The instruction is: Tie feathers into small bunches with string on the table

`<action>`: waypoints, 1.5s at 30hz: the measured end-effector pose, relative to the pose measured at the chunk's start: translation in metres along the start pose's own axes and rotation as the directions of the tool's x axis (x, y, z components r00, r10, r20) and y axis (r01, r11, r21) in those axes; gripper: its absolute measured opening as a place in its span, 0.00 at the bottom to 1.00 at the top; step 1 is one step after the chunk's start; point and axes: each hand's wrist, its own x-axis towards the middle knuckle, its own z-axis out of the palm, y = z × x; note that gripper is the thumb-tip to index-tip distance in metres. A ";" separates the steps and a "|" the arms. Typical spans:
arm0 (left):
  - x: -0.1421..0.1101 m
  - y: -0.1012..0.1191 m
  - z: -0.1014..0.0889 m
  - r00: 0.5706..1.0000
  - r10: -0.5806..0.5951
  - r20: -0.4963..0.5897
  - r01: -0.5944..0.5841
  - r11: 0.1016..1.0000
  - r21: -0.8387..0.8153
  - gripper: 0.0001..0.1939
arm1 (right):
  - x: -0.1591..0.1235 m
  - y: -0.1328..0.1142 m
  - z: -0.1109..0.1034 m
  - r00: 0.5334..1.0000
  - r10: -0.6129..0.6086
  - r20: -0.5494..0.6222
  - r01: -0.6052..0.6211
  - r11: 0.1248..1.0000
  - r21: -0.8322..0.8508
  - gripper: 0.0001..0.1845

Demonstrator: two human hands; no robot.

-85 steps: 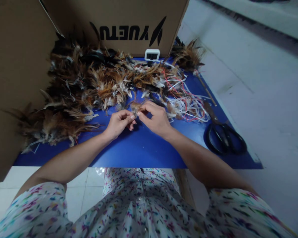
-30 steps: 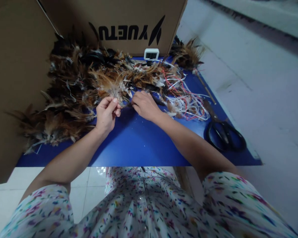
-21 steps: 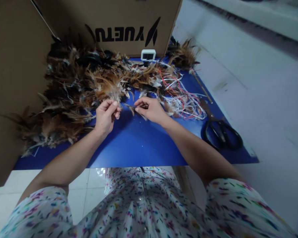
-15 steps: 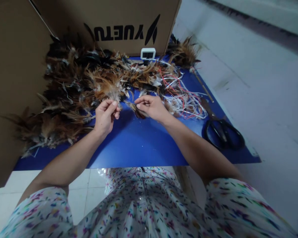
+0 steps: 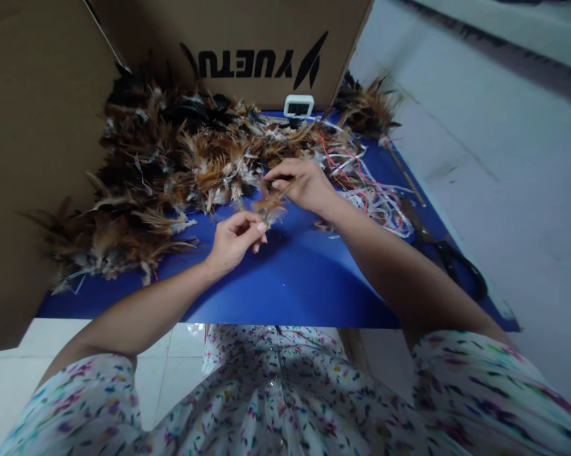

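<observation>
My left hand (image 5: 238, 239) pinches a small tuft of brown feathers (image 5: 270, 208) by its pale base, just above the blue tabletop (image 5: 285, 285). Behind and to the right of it, my right hand (image 5: 304, 182) is closed, thumb against fingers, with thin brown feather tips showing at its fingertips; their lower ends are hard to make out. Beyond both hands spreads a large heap of brown, black and white feathers (image 5: 209, 155). A nearer bunch of feathers (image 5: 109, 237) lies at the left of the table.
White and red strings (image 5: 385, 212) lie tangled right of my right hand. Black-handled scissors (image 5: 449, 256) are partly hidden by my right forearm. A feather duster (image 5: 371, 107) with a thin stick lies at the right edge. A small white timer (image 5: 299, 106) stands before the cardboard box (image 5: 247, 25).
My left hand has moved right and nearer to me with its feather tuft. My right hand has shifted slightly right and away. The view has turned a little.
</observation>
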 end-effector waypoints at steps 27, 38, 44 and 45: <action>-0.007 0.003 0.003 0.979 -0.075 0.188 0.057 0.993 0.103 0.18 | 0.057 -0.005 0.046 0.897 0.413 0.158 -0.298 0.830 -0.472 0.15; -0.007 0.003 0.004 0.976 -0.089 0.197 0.068 0.992 0.109 0.19 | 0.039 -0.002 0.028 0.916 0.392 0.086 -0.358 0.895 -0.265 0.05; -0.007 0.004 0.003 0.975 -0.061 0.214 0.040 0.994 0.103 0.18 | 0.014 0.002 0.006 0.912 0.409 0.019 -0.408 0.912 -0.051 0.05; -0.007 0.004 0.003 0.974 -0.060 0.218 0.037 0.994 0.108 0.18 | 0.009 0.000 0.003 0.901 0.434 0.021 -0.434 0.901 0.010 0.06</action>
